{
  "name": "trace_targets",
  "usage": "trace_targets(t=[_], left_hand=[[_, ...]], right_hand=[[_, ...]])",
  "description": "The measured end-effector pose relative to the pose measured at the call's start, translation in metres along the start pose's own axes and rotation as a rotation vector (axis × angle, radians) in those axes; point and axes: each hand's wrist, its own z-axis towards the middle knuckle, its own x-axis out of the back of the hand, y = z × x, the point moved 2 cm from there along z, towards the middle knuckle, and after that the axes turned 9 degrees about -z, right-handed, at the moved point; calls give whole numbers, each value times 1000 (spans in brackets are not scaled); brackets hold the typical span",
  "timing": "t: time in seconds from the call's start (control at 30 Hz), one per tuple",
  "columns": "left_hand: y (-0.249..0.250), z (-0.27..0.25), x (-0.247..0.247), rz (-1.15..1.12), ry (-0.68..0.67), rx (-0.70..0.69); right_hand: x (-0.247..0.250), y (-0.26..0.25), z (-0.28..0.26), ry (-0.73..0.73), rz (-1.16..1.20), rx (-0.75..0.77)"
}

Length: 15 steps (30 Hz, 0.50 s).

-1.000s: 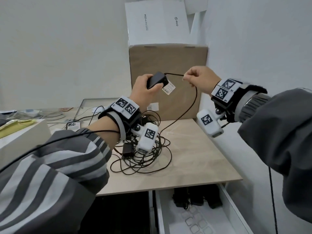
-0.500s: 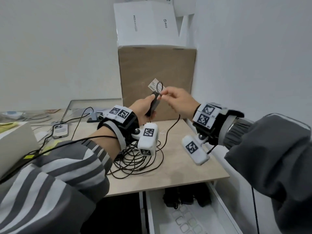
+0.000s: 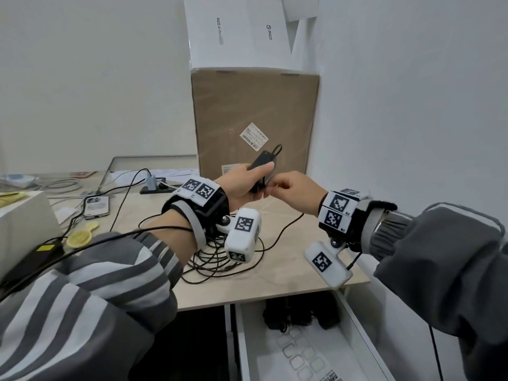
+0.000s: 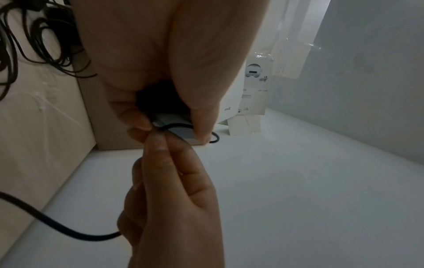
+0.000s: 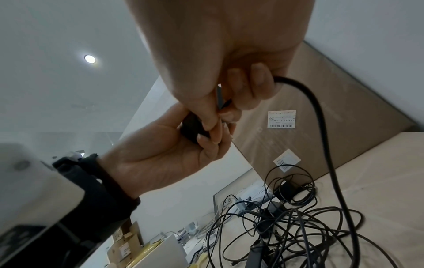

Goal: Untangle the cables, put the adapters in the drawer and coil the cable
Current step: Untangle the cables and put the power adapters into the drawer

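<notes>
Black adapter (image 3: pixel 262 167) clenched in left hand (image 3: pixel 242 185); right hand (image 3: pixel 291 192) pinches its cable (image 5: pixel 321 127). Tugging risks snagging the tangle (image 3: pixel 220 257) at seven o'clock.

Room evenly, softly lit; head view bright, shadows faint. Recessed ceiling lamp (image 5: pixel 90 59) glows with slight halo in right wrist view. Both wrist views dimmer, greyish, grainy. Wide-angle bending at edges; near skin soft, out of focus.

two hands (image 3: pixel 242 185) (both gripping), one held adapter (image 3: pixel 262 165), two boxes (image 3: pixel 255 119)
</notes>
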Motion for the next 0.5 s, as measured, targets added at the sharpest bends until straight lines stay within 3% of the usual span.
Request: trace_targets(t=[0.1,0.2,0.33,0.5], left_hand=[[1,-2,7,-32,181,-52],[2,-3,15,-126,283,-50],[8,-13,16,-238,161,-82],[14,-34,12,-134,-74,-50]], right_hand=[[3,0,-1,31,62,-15],[2,5,-2,-36,248,-53],[-1,18,-7,-84,437,-83],[-2,34,-8,-195,433,-123]])
